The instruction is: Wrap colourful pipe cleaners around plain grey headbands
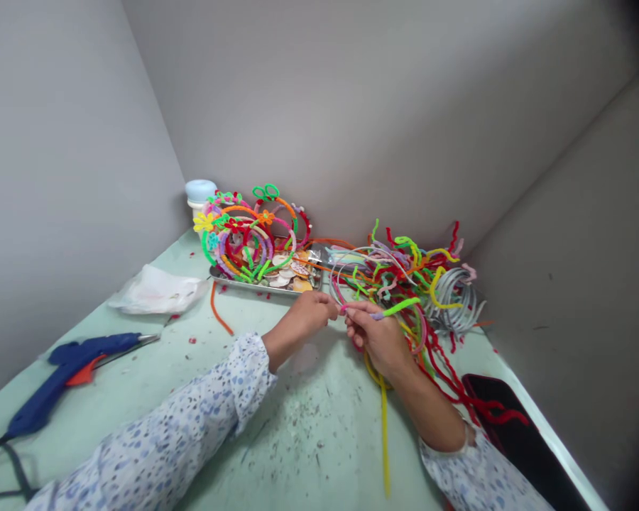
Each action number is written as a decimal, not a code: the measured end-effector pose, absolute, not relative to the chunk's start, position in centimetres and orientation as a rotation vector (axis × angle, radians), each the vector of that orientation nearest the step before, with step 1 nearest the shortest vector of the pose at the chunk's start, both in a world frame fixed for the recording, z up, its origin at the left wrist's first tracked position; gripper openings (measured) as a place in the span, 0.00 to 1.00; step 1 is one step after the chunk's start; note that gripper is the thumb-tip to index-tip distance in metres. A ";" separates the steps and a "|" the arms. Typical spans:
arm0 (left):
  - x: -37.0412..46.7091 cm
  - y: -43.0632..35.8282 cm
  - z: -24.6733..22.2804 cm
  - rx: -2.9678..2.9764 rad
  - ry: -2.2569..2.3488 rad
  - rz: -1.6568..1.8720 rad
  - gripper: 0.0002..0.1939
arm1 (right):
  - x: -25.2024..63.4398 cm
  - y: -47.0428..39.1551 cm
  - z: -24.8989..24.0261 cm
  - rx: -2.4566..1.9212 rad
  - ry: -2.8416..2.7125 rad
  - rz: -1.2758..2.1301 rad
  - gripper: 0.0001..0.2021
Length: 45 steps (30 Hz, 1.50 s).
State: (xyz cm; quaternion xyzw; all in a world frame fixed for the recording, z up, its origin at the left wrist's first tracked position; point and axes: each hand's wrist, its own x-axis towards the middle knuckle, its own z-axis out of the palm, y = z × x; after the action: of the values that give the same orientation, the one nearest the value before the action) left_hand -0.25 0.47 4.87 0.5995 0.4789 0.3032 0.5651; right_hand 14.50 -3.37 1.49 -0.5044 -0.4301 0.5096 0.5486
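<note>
Both my hands meet over the middle of the table, at a thin headband hoop partly wrapped in pipe cleaner. Its green wrapped end (402,306) sticks out to the right, past a short lilac stretch. My right hand (380,344) is closed around this wrapped part. Thumb and fingertips of my left hand (315,310) pinch close to a bit of pink pipe cleaner (343,310) between the hands; the exact grip is hidden. Behind them lies a tangled heap of coloured pipe cleaners (405,262). A yellow pipe cleaner (385,440) hangs down below my right wrist.
Finished colourful headbands (234,220) stand on a metal tray (266,287) of small flat pieces. Bare metal headbands (452,305) lie right. A blue glue gun (69,376), plastic bag (160,291) and lidded container (199,191) are left. A phone (516,433) lies near the right edge.
</note>
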 end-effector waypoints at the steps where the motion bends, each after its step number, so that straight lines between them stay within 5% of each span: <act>1: -0.2 0.5 4.8 1.396 1.127 0.712 0.05 | 14.4 -3.5 1.5 -1.217 -1.036 1.170 0.12; 11: -1.1 1.2 4.7 1.492 1.121 0.597 0.05 | 14.8 -4.2 1.5 -1.293 -1.439 0.747 0.10; 24: -0.6 0.6 5.2 1.225 1.073 0.615 0.08 | 14.1 -3.8 1.0 -1.218 -1.107 1.165 0.18; 30: -0.9 1.4 4.6 1.047 1.119 0.734 0.07 | 14.7 -5.0 0.9 -1.421 -1.433 0.454 0.18; 34: -0.9 1.5 4.8 1.105 1.152 0.774 0.06 | 14.6 -5.2 1.2 -1.241 -1.788 -0.214 0.06; 36: -0.7 1.3 4.8 1.150 1.167 0.763 0.06 | 14.3 -5.1 1.6 -1.212 -1.884 -0.403 0.09; 45: -0.5 0.5 5.4 1.202 1.128 0.656 0.06 | 14.2 -4.5 0.9 -1.308 -1.949 -0.434 0.08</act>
State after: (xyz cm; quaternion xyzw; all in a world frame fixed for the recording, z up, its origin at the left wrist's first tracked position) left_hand -0.48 0.54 5.40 0.5253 0.4929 0.2865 0.6317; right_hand 14.20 -4.49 0.89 -0.5096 -0.7590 -0.1691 0.3684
